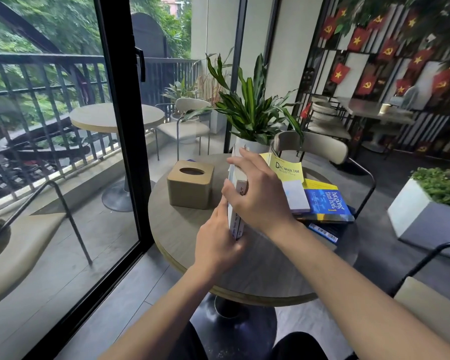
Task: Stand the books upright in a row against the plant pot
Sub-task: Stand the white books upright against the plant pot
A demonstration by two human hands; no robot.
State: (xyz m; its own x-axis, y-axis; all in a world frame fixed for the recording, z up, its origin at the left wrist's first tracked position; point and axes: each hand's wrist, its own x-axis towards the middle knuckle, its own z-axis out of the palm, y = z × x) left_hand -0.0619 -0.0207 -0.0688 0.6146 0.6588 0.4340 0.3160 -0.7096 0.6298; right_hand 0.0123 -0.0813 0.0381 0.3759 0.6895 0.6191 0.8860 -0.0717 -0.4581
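Note:
Two or three white books [236, 203] stand upright on edge in the middle of the round table [192, 237], running from me toward the white plant pot [255, 146] at the far side. My left hand [218, 240] presses their near left side, and my right hand [255, 188] clasps them from the top and right. A yellow book [287, 168] lies by the pot. To its right a stack holds a pale book [296, 197], a blue book [325, 203] and a dark one [325, 231] below.
A tan tissue box [190, 184] stands left of the books. A grey chair [312, 146] sits behind the table and another chair [426, 302] at the near right. A glass door frame [125, 126] runs along the left, and a white planter [426, 211] stands on the floor to the right.

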